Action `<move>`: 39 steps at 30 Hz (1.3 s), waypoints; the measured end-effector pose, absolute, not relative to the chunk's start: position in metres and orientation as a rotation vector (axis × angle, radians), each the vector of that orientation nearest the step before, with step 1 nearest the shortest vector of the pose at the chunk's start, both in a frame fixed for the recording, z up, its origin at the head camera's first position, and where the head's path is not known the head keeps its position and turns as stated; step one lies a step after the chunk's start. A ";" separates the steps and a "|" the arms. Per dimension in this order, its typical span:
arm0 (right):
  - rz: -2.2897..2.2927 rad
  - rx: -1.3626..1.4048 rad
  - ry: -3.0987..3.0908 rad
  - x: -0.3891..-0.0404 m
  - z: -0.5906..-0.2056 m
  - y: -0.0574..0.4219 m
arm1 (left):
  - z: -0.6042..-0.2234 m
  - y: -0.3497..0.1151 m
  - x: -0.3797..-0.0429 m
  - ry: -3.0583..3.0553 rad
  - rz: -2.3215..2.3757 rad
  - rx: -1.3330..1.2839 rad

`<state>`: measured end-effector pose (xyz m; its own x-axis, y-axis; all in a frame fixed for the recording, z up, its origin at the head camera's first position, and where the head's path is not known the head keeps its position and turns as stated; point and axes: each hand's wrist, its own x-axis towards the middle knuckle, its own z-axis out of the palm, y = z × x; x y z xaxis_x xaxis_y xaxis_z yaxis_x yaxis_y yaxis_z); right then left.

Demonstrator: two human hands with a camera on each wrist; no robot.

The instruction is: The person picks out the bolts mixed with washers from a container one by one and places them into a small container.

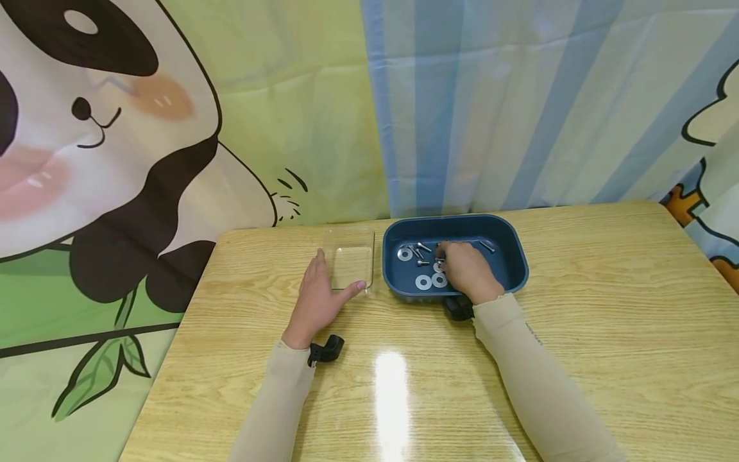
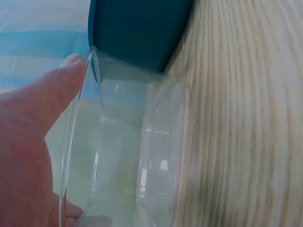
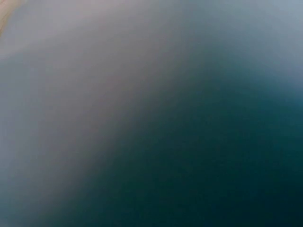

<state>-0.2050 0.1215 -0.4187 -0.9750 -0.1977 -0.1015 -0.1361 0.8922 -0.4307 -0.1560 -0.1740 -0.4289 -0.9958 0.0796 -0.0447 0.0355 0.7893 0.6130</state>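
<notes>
Backdrop (image 1: pixel 317 128): is hanging behind the table (image 1: pixel 606 289);
Box (image 1: pixel 353 269): is sitting near the table's far edge, just left of the tray (image 1: pixel 462 224);
Left hand (image 1: pixel 319 298): is lying along the box's left side, thumb resting at its near edge;
Right hand (image 1: pixel 464 269): is holding its fingers inside the tray, wrist above the near rim;
Washers (image 1: pixel 423 282): are lying in the tray's left half;
Screws (image 1: pixel 424 246): are lying mostly behind the nearest washers; one is lying apart, toward the far right corner.
</notes>
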 end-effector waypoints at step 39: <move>-0.880 -0.310 3.046 -0.193 -0.401 0.119 | -0.432 -0.175 -0.157 2.878 1.114 0.057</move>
<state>-0.1928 0.1190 -0.4015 -0.9800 -0.1741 0.0960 -0.1984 0.8285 -0.5237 -0.1570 -0.1746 -0.4321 -0.9978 0.0544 -0.0384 0.0144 0.7391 0.6735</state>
